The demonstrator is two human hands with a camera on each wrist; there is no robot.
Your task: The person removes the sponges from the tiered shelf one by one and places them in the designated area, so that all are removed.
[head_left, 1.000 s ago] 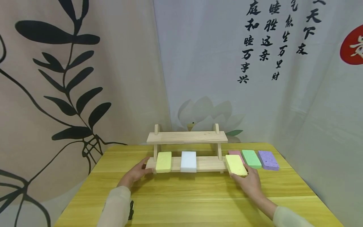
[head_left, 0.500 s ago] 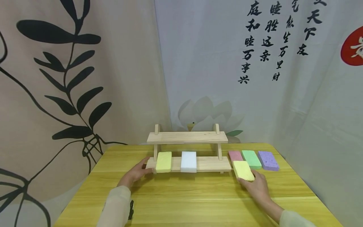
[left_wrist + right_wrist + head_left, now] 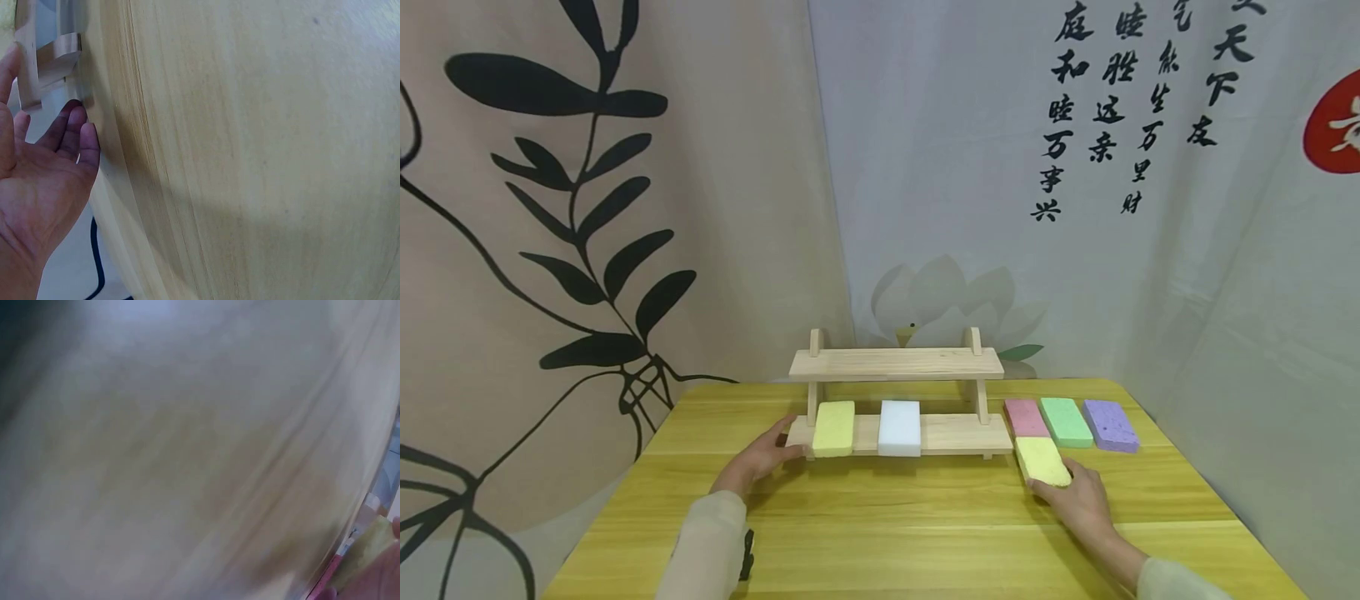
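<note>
A yellow sponge (image 3: pixel 1043 462) is pinched between the thumb and fingers of my right hand (image 3: pixel 1078 497), just in front of the pink sponge (image 3: pixel 1026 418) on the table. In the right wrist view, only a corner of the yellow sponge (image 3: pixel 365 550) shows at the lower right edge. My left hand (image 3: pixel 765 457) holds the left end of the two-tier wooden rack (image 3: pixel 958 433), thumb at the front of the lower board. The left wrist view has its other fingers loosely bent beside the rack's foot (image 3: pixel 59 56). Another yellow sponge (image 3: pixel 833 429) and a white sponge (image 3: pixel 899 428) lean on the lower board.
A green sponge (image 3: pixel 1067 422) and a purple sponge (image 3: pixel 1110 426) lie right of the pink one on the wood-grain table (image 3: pixel 880 525). The rack's upper board (image 3: pixel 895 363) holds nothing. A printed curtain (image 3: pixel 752 208) hangs behind the table.
My right hand has carried the yellow sponge right, away from the rack's right end, then slightly down and toward me, uncovering more of the pink sponge. My left hand has stayed in place.
</note>
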